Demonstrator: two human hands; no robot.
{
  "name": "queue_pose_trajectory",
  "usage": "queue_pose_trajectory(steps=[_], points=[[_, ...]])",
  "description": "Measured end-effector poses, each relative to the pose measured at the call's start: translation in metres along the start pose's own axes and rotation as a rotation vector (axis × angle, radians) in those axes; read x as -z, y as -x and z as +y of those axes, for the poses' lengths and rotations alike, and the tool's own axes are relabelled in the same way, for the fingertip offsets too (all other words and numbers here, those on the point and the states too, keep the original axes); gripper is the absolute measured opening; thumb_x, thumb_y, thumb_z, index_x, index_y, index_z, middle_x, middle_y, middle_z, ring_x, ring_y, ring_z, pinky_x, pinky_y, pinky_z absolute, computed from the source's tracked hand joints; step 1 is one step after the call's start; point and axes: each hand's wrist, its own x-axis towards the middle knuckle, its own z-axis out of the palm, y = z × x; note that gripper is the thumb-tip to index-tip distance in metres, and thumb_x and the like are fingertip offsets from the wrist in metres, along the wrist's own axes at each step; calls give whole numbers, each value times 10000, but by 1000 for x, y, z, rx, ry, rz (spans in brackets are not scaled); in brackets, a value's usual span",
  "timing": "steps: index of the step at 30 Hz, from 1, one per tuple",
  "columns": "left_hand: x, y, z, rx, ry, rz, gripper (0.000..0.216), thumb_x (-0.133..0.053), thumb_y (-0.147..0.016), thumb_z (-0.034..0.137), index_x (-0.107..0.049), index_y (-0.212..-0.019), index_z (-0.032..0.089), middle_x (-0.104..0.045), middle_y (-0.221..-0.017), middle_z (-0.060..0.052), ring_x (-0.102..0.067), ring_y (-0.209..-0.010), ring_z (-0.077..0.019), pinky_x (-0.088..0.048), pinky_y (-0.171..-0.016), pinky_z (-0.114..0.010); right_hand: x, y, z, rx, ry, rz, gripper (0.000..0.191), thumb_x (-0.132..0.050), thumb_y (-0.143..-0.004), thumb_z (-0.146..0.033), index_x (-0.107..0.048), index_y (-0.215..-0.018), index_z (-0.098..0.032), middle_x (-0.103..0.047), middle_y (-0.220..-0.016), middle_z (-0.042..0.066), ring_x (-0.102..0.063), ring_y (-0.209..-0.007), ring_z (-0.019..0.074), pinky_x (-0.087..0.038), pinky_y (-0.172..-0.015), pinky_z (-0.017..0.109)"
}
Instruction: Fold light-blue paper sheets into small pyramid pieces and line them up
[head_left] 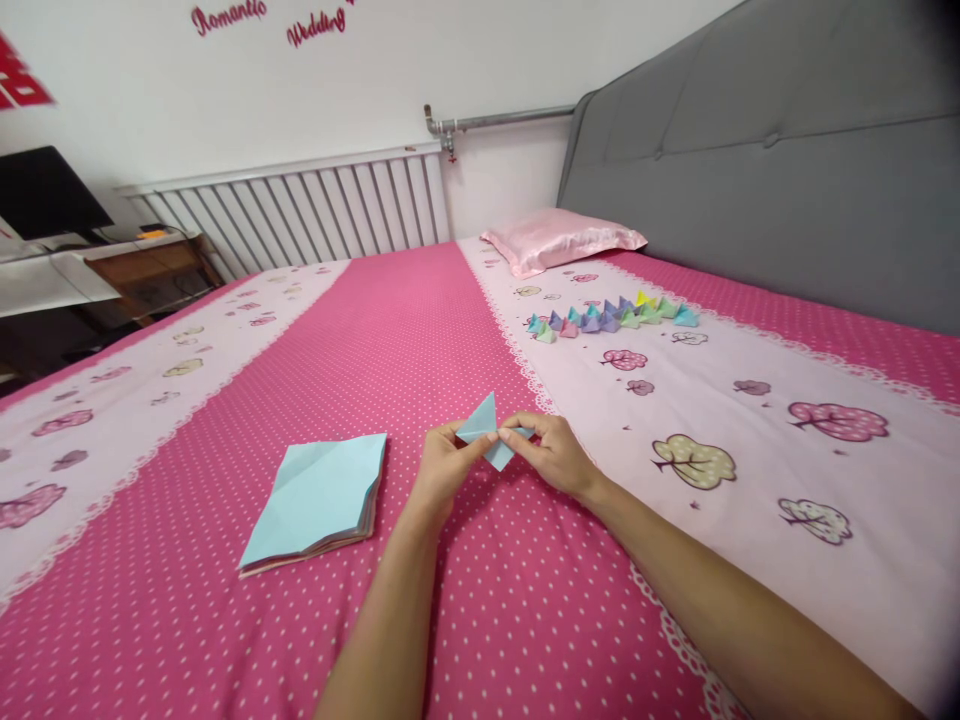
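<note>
Between my two hands is a piece of light blue origami paper (481, 418), folded into pointed flaps. One flap points up and away from me, and another points down toward me. My left hand (442, 462) pinches its left side, thumb on top. My right hand (553, 452) grips the right side, its thumb and fingers meeting near the middle of the folds. Both thumb tips almost touch there. The fingers beneath the paper are partly hidden. To the left of my left hand lies a stack of square paper (319, 497) with a light blue sheet on top.
Several small folded paper pieces (609, 318) in blue, purple, green, pink and yellow stand in rows on the bed (390, 330). A pink pillow (562, 240) lies behind them against the grey headboard (765, 170). A white radiator (300, 215) lines the wall; a dark monitor (49, 195) stands far left.
</note>
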Motion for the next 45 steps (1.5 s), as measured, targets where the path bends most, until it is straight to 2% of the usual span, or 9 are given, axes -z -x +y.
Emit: queue_pose_trajectory(steps=[7,11,17,23,27,31,39,42,45], points=[[0,-1,1,-29,100,18,224,-727,-611,232,-649,-794,128,-639,-676,-23,-549,-567,-97,-434,-545,-213,0,-2,7,-82,-83,14,222,-515,-809,-319,-661,-811,-150,-621,-701,14,-549,-627,140,-412,-598,249],[1,-1,1,-13,102,51,227,-715,-604,221,-644,-807,148,-624,-651,-2,-541,-527,-87,-440,-507,-206,0,-1,8,-112,-130,-4,216,-524,-794,-311,-662,-818,-146,-632,-717,20,-556,-642,145,-415,-612,252],[-1,0,3,1,130,69,114,-682,-618,208,-615,-680,140,-630,-735,-18,-555,-559,-80,-457,-535,-202,1,-1,4,-133,-125,17,192,-525,-775,-294,-637,-717,-150,-603,-654,4,-532,-606,132,-406,-609,246],[0,-2,2,-18,79,56,22,-604,-632,157,-620,-637,142,-596,-589,10,-553,-552,-78,-453,-604,-200,1,-1,4,-130,-99,37,192,-518,-771,-293,-636,-720,-150,-603,-662,6,-528,-607,130,-406,-612,243],[1,-2,2,-24,5,78,60,-572,-617,151,-631,-624,142,-610,-595,-7,-577,-583,-109,-464,-623,-231,1,-1,4,-122,-81,44,195,-516,-773,-297,-635,-721,-152,-604,-658,5,-532,-602,131,-406,-598,240],[2,-4,0,-52,-63,77,103,-674,-588,214,-602,-609,143,-598,-558,0,-541,-516,-97,-433,-534,-210,1,-1,3,-107,-100,54,184,-518,-768,-287,-636,-715,-155,-606,-652,3,-535,-595,129,-409,-584,234],[0,-5,-1,-95,-6,30,224,-751,-531,217,-547,-595,152,-596,-552,12,-549,-522,-95,-448,-552,-226,2,0,-1,-86,-100,94,165,-544,-758,-286,-644,-704,-166,-611,-655,1,-540,-599,131,-414,-574,237],[0,-5,-1,-108,-40,37,241,-752,-541,229,-545,-638,153,-590,-558,17,-546,-511,-92,-436,-532,-219,2,0,-1,-70,-87,106,172,-578,-746,-320,-645,-708,-166,-622,-658,7,-556,-610,140,-426,-582,245],[0,-4,0,-122,-74,30,311,-750,-560,236,-552,-786,154,-601,-597,19,-542,-496,-85,-414,-500,-203,2,-1,0,-56,-90,107,185,-599,-738,-340,-649,-705,-165,-622,-637,7,-557,-593,138,-427,-570,243]])
